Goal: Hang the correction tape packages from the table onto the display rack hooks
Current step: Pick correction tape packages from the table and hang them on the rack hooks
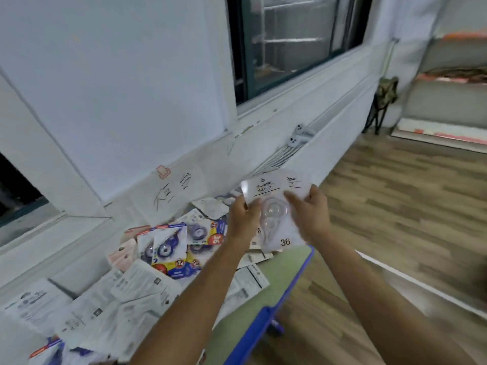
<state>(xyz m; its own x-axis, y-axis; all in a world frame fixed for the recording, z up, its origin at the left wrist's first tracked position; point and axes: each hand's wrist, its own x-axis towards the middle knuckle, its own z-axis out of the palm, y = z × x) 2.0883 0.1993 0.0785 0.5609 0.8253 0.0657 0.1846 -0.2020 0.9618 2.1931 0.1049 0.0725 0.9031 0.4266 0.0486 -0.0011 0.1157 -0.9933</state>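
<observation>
Both hands, left hand [243,214] and right hand [312,212], grip white correction tape packages [276,206] upright, header end up.

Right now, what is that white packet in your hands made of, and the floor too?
The white package held by the left hand and right hand looks like printed card with a clear, shiny plastic bubble; you can see the tape through it. The floor looks like brown wood planks, maybe laminate, with a grain pattern.

Both forearms extended fwd, bare. L hand [243,214] raised, fingers curled, pinching white package [276,206] at its left edge. R hand [312,214] level w/ L, fingers gripping its right edge.
</observation>
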